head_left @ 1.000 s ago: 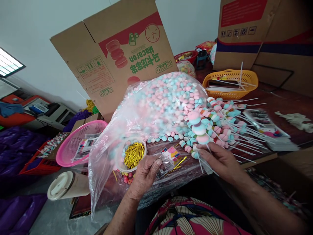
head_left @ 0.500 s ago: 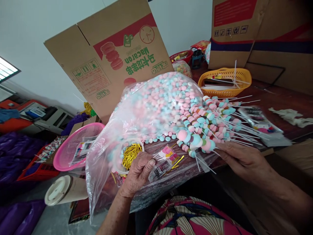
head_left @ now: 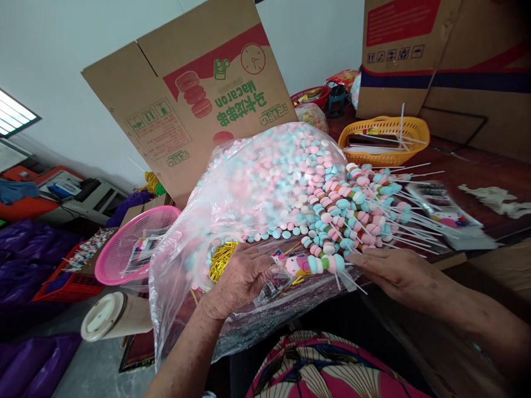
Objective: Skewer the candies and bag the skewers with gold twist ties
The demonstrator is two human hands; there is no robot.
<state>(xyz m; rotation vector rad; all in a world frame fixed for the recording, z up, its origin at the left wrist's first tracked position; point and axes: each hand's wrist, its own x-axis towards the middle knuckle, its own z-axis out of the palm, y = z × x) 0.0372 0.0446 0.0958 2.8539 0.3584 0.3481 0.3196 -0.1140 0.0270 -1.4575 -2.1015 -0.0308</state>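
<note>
A skewer of pink, blue, white and green candies (head_left: 332, 263) lies level in front of me. Its left part sits inside a small printed clear bag (head_left: 297, 265). My left hand (head_left: 244, 273) is closed on the bag around the skewer's left end; its fingertips partly hide it. At the right end, my right hand (head_left: 392, 272) pinches the white stick between thumb and fingers. Just beyond lies a pile of finished-looking candy skewers (head_left: 360, 213), sticks pointing right. Gold twist ties (head_left: 223, 260) fill a round tub beside my left hand.
A big clear sack of loose candies (head_left: 274, 171) covers the table's middle, before a cardboard box (head_left: 194, 83). A yellow basket (head_left: 384, 160) stands behind the skewers, and a stack of printed bags (head_left: 473, 235) at right. A pink basket (head_left: 103, 254) and lidded cup (head_left: 103, 318) are at left.
The skewer has moved left and down, its tip end now in the printed bag. My right hand came left with the stick; my left hand now surrounds the bag near the tip.
</note>
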